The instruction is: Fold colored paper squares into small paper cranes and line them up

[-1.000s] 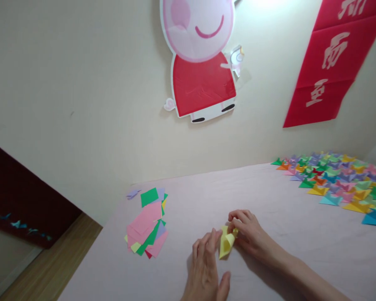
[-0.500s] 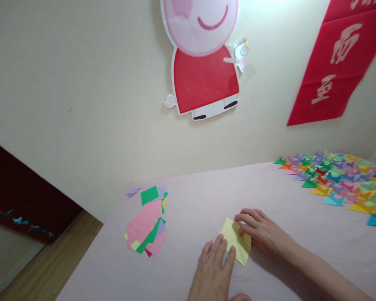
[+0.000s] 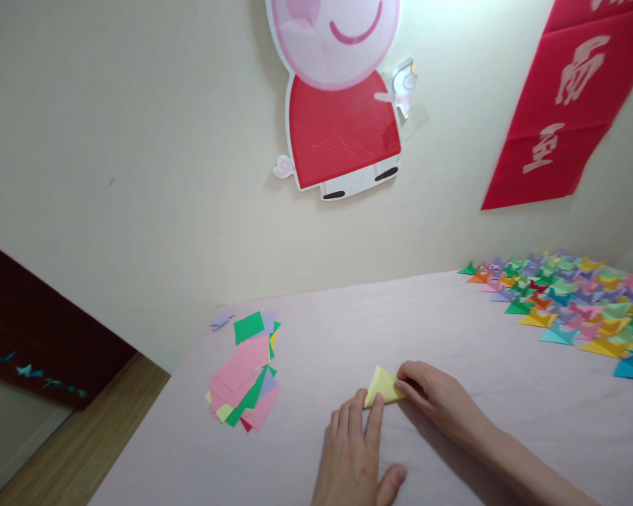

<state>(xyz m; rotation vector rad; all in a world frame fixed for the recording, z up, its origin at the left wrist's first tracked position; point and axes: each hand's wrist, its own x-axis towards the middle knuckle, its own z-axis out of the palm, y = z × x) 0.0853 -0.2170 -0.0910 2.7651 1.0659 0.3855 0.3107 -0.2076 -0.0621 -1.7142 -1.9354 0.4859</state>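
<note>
A pale yellow sheet of origami paper point(image 3: 382, 386) lies on the pinkish cloth, folded over into a triangle. My left hand point(image 3: 354, 443) rests flat to its lower left, fingers stretched out, with fingertips touching the paper's near edge. At the right corner, my right hand point(image 3: 431, 395) has its thumb and fingers pinched together on the paper. The undersides of its fingers are hidden.
Loose coloured paper sheets point(image 3: 245, 372) lie in a pile at the left, near a small purple folded piece point(image 3: 221, 322). Rows of folded paper figures point(image 3: 574, 299) cover the right back of the cloth-covered surface point(image 3: 316, 330). A wall point(image 3: 163, 176) rises behind.
The yellow paper has gone from an opened-out sheet to a folded triangle. My right hand has closed from spread fingers into a pinch at its corner. My left thumb now shows more fully.
</note>
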